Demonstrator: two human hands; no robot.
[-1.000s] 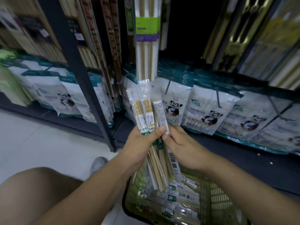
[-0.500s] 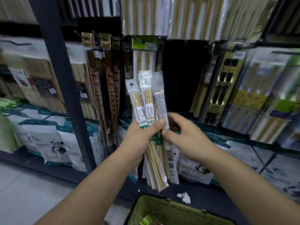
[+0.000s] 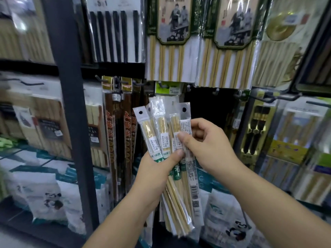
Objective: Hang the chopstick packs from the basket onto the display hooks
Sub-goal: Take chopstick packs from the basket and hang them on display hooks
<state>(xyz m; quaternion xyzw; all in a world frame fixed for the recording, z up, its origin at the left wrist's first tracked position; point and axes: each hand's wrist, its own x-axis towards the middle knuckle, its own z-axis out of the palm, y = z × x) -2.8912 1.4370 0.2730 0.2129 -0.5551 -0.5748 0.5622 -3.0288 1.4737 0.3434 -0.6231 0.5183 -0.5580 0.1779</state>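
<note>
While both forearms reach up from the near edge, the left hand (image 3: pixel 157 172) is clamped round the middle of a fanned bundle of clear plastic packs of pale bamboo chopsticks (image 3: pixel 162 129), with its thumb laid across their fronts and its fingers hidden behind. Just to the right, the right hand (image 3: pixel 207 147) pinches the rightmost pack (image 3: pixel 192 178), a clear sleeve printed with small text and a barcode, with the thumb on the front and curled fingers behind. The packs stand nearly upright with their tops spread apart. A punched round hole shows in the top tabs of the outer two, and the lower ends hang below both hands. Low and farther back on either side lie white bags printed with pandas (image 3: pixel 52 201). A dark grey upright shelf post (image 3: pixel 69 113) stands to the left, with long brown packs bearing red characters (image 3: pixel 111 140) hanging just beside it. Directly behind the bundle's tops hangs a green-topped pack (image 3: pixel 168 87), and to its right a dark metal display hook (image 3: pixel 216 91) juts from a shadowed gap. Gold-edged packs of dark chopsticks (image 3: pixel 258 127) hang farther right. Highest and farthest are a pack of black chopsticks (image 3: pixel 114 34) and large packs of bamboo chopsticks with picture cards (image 3: pixel 172 42).
</note>
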